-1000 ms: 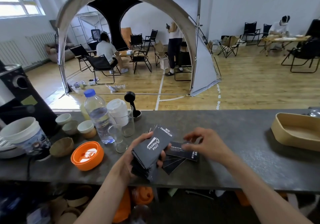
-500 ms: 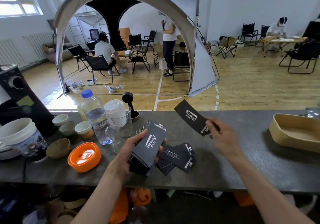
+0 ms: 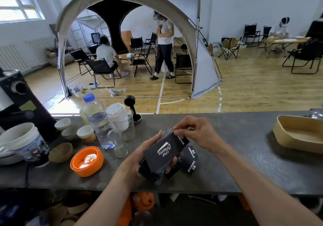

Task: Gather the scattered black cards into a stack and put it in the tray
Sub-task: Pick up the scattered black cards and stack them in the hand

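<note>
Black cards (image 3: 164, 154) mostly sit stacked in the left hand (image 3: 139, 157), fingers wrapped around them; the right hand (image 3: 197, 133) pinches the top card's corner. A few loose cards (image 3: 189, 161) remain on the desk (image 3: 236, 164). The tray (image 3: 300, 136), well apart, holds no cards.

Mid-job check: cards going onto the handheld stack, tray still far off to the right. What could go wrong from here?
1. The stack in the left hand looks fanned and uneven; cards may slip out while the right hand adds one.
2. Loose cards on the counter lie partly hidden under the stack and could be missed.
3. The tray needs a long carry; a loose grip could spill cards.
</note>
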